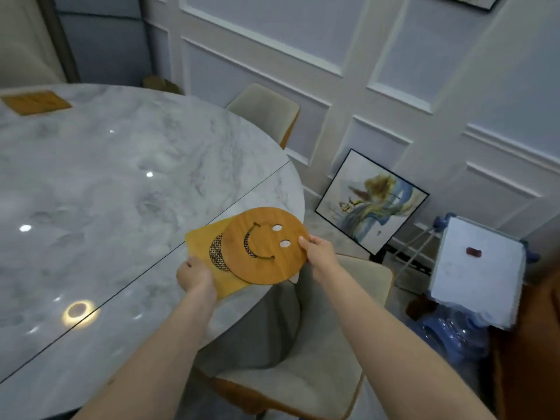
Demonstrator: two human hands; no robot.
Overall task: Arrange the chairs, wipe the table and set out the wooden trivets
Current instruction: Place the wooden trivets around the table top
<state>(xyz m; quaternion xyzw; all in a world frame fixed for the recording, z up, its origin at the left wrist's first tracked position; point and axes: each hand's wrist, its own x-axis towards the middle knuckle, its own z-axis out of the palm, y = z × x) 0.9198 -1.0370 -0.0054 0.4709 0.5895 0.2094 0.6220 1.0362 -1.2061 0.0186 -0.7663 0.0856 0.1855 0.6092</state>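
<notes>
I hold two wooden trivets above the right edge of the round marble table (121, 183). My right hand (318, 253) pinches the rim of a round trivet with a cut-out smiley face (272, 256). Under it lies a square trivet with a woven-pattern cut-out (206, 247), which my left hand (194, 274) grips at its near corner. Another square wooden trivet (36, 102) lies flat at the table's far left. A beige chair (318, 359) stands under the table edge below my arms. A second chair (266, 107) stands at the far side.
A framed painting (371, 201) leans against the panelled wall on the floor. A white box (475, 268) sits on blue water bottles (448, 331) at the right. A dark seam line crosses the tabletop.
</notes>
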